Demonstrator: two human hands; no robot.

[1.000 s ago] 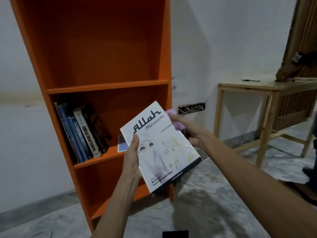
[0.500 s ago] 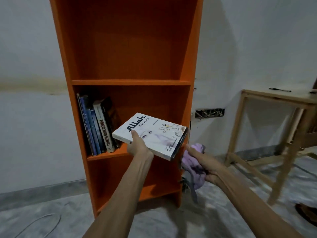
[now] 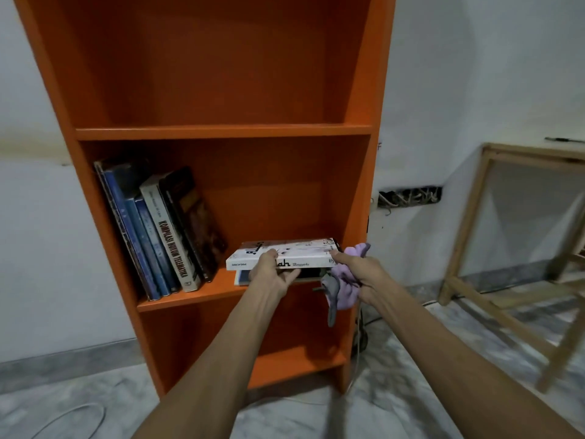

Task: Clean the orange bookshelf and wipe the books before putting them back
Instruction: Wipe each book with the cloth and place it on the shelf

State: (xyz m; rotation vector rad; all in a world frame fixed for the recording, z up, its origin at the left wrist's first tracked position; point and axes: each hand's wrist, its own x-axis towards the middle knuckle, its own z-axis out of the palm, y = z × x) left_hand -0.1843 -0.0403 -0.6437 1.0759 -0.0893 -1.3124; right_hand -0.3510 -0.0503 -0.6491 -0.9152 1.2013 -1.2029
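The orange bookshelf (image 3: pixel 221 133) stands against the white wall. My left hand (image 3: pixel 272 274) grips the spine edge of a white book (image 3: pixel 297 248), which lies flat on the right part of the middle shelf, on top of another flat book (image 3: pixel 242 277). My right hand (image 3: pixel 361 270) holds a bunched purple cloth (image 3: pixel 346 289), and its thumb touches the white book's right corner. Several books (image 3: pixel 164 236) lean upright at the left of the same shelf.
A wooden table (image 3: pixel 512 223) stands to the right, with a dark pen (image 3: pixel 563 140) on top. A hole with wires (image 3: pixel 408 196) is in the wall beside the shelf. Cables (image 3: pixel 72 416) lie on the marble floor.
The white book went from being held up in front of me to lying flat on the middle shelf. My right hand with the cloth came up to the book's right corner.
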